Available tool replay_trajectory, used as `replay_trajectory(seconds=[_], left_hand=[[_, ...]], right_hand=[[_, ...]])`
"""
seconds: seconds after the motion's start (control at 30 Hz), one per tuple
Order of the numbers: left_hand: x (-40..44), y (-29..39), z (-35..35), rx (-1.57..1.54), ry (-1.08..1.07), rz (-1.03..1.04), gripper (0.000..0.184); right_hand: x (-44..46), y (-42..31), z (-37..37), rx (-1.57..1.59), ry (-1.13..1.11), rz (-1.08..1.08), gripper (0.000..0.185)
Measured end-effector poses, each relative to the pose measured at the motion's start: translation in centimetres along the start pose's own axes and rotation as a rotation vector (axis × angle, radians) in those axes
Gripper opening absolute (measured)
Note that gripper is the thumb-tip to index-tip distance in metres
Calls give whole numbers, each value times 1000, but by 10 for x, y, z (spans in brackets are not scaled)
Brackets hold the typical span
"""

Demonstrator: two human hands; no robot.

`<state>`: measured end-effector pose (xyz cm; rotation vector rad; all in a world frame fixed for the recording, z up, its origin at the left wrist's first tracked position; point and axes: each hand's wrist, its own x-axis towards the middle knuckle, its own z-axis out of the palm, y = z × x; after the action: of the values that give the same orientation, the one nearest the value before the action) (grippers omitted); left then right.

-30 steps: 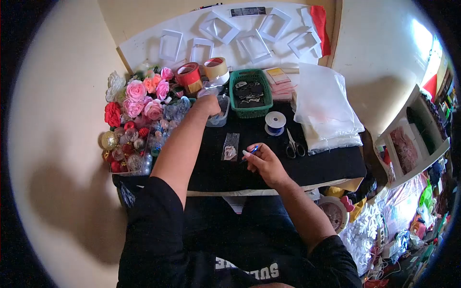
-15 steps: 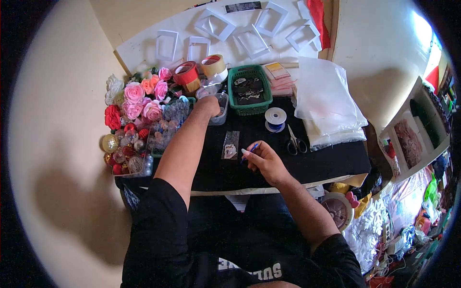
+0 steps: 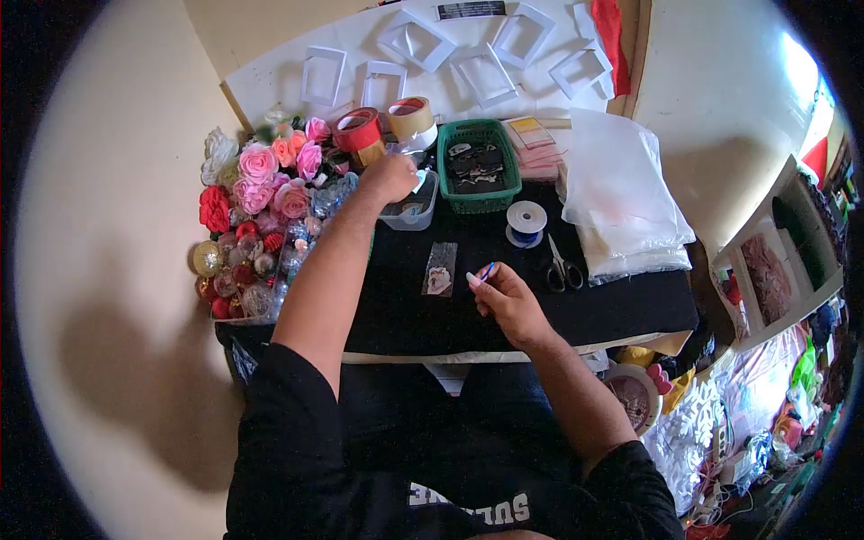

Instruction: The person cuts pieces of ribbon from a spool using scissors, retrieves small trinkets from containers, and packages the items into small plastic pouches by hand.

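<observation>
My left hand is over the clear plastic tub, its fingers closed on a small pale blue-and-white piece. Small items lie in the tub, too unclear to name. Above the cloth, my right hand pinches a thin blue strip between thumb and finger. To the left of that hand, a small clear plastic bag with white cut-out pieces inside lies flat on the black cloth. A white spool with blue winding stands beyond my right hand, beside scissors with black handles.
A green basket holds dark and white pieces. Artificial flowers and baubles crowd the left side. Tape rolls stand behind the tub. Plastic sheets are stacked at right; white paper frames lie at the back.
My left hand has lifted from inside the tub and now shows a pale blue-and-white piece in its fingers. My right hand keeps the blue strip. The view has shifted slightly.
</observation>
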<state>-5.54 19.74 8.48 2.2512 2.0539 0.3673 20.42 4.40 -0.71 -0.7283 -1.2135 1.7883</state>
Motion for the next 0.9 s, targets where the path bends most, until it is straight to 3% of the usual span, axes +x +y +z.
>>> replay_trajectory(seconds=[0.03, 0.1, 0.17, 0.2, 0.3, 0.47, 0.57, 0.67, 0.9], left_hand=[[-10, 8, -9, -102, 133, 25, 28], [-19, 18, -13, -202, 120, 11, 33], [-22, 22, -3, -500, 159, 27, 37], [-47, 47, -21, -640, 42, -52, 37], [-85, 62, -8, -953, -71, 2, 25], [-145, 61, 26, -1157, -259, -96, 26], [-168, 50, 51, -1340, -356, -196, 25], [-182, 47, 61, -1299, -276, -215, 24], [-187, 48, 69, -1275, -210, -207, 23]], right_hand=[[0, 0, 0, 0, -2, 1, 12], [0, -1, 2, 46, 18, -25, 12], [-2, -1, 2, 28, 7, -12, 13], [-1, 2, 1, 14, 20, -46, 14], [-2, 4, 3, -53, 76, -110, 13], [-7, 11, 8, -203, 175, -163, 11], [-10, 13, 12, -454, 151, -327, 16], [-15, 13, 19, -711, 55, -583, 17], [-7, 4, 28, -892, -30, -746, 19]])
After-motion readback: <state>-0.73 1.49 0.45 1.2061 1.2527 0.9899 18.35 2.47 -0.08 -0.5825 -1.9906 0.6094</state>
